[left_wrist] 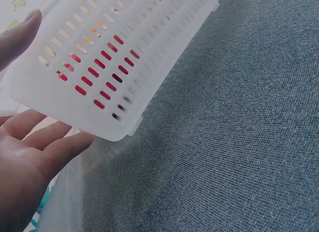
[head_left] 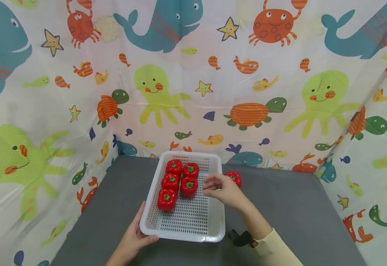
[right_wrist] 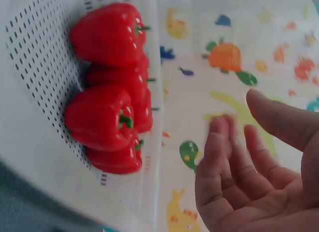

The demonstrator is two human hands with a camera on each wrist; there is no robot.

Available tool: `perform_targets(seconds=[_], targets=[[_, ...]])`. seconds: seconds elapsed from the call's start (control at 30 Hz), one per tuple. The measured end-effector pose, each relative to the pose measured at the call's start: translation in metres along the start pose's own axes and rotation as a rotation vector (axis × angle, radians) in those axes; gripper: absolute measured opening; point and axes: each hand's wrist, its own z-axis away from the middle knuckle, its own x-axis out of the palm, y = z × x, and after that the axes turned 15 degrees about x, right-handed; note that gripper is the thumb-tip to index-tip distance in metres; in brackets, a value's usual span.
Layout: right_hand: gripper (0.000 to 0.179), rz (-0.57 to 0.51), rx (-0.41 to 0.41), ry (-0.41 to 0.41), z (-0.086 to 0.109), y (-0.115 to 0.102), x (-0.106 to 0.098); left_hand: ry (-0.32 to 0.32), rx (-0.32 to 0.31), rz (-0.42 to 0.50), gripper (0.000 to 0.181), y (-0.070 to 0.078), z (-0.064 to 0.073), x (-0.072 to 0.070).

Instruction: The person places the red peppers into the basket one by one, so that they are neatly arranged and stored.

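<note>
A white perforated plastic basket stands on the grey table. Several red bell peppers with green stems are grouped in its left half, also visible in the right wrist view as glossy peppers. My left hand grips the basket's near left corner; in the left wrist view the thumb and fingers lie on either side of that corner. Over the basket's right side hovers my right hand, its fingers loosely bent and holding nothing. Another red bell pepper lies outside the basket, partly hidden by that hand.
The dark grey tabletop extends on both sides of the basket. A curtain printed with sea animals hangs behind the table and along both sides. A black strap sits by the right wrist, near the cream sleeve.
</note>
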Motion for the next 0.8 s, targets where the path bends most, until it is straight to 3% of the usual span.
perform_targets(seconds=[0.13,0.3,0.37,0.47,0.63,0.8], targets=[[0.041,-0.024,-0.024,0.068,0.001,0.012,-0.013,-0.003,0.009,0.010,0.113,0.001,0.003,-0.004],[0.046,0.042,-0.065,0.353,-0.006,0.034,-0.029,-0.016,0.007,0.023,0.112,0.002,0.006,-0.007],[0.052,0.059,-0.047,0.448,-0.012,0.046,-0.038,-0.023,0.009,0.030,0.112,0.002,0.006,-0.007],[0.065,0.080,0.029,0.520,-0.024,0.066,-0.052,-0.034,0.020,0.037,0.113,0.001,0.005,-0.007],[0.084,0.106,0.202,0.517,-0.038,0.102,-0.063,-0.055,0.028,0.043,0.112,-0.005,0.002,-0.006],[0.095,0.075,0.281,0.384,-0.046,0.122,-0.064,-0.049,0.002,0.044,0.110,-0.004,0.000,-0.004]])
